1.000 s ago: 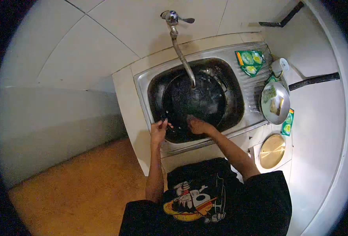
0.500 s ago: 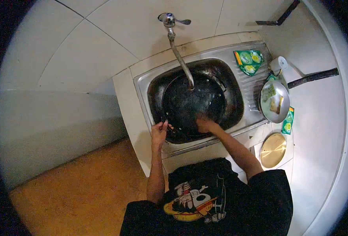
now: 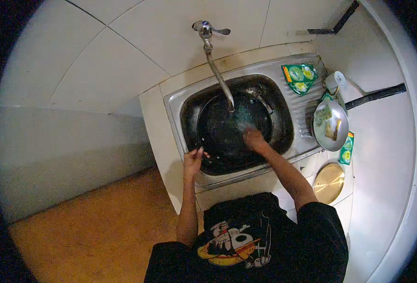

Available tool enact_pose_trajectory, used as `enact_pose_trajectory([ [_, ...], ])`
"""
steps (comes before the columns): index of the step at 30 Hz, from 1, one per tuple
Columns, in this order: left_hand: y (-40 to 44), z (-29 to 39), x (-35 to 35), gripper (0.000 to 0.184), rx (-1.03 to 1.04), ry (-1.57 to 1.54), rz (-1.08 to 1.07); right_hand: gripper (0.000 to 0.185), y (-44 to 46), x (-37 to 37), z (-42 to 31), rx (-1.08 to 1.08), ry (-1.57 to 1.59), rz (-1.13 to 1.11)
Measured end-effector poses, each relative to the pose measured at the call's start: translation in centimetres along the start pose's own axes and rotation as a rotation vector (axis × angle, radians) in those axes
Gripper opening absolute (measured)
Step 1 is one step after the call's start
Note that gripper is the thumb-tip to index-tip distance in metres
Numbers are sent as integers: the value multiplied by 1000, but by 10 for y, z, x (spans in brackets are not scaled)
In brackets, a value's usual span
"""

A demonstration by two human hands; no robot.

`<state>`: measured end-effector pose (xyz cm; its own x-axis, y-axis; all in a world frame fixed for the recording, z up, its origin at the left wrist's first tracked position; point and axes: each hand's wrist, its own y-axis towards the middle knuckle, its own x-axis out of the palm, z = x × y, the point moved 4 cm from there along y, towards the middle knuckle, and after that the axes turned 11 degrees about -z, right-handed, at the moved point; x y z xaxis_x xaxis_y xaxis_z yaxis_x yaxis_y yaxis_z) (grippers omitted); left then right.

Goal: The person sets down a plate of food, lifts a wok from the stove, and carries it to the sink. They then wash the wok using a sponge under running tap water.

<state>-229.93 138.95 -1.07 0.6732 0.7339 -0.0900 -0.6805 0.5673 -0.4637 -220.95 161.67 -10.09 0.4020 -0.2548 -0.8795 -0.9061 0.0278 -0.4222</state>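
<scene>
A round black pan (image 3: 222, 125) with loop handles lies inside the dark sink basin (image 3: 284, 120), under the spout of the metal tap (image 3: 218, 75). My left hand (image 3: 193, 160) is closed on the pan's near-left handle, at the basin's front-left edge. Over the pan's inner surface, right of its middle, is my right hand (image 3: 255, 140), blurred by motion with its fingers curled in. A pale greenish smear shows just beyond those fingers; what they hold cannot be made out.
Green packets (image 3: 299, 78) lie on the ribbed drainboard. Beside them stand a white cup (image 3: 335, 81) and a black-handled frying pan (image 3: 324, 137) holding a green scourer and a yellowish-brown piece. Another green packet (image 3: 346, 148) and a round gold lid (image 3: 329, 184) sit nearer me.
My right hand has moved a little right and away from me across the pan, and a greenish smear now shows by it. My left hand stays on the handle. The whole view has shifted slightly.
</scene>
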Motion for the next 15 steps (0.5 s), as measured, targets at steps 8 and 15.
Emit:
enact_pose_trajectory([
  [8, -7, 19, 3, 28, 46, 150, 88, 54, 34, 32, -90, -332, 350, -26],
  [15, -4, 14, 0, 24, -24, 122, 22, 48, 66, -58, -33, 37, 392, 28],
])
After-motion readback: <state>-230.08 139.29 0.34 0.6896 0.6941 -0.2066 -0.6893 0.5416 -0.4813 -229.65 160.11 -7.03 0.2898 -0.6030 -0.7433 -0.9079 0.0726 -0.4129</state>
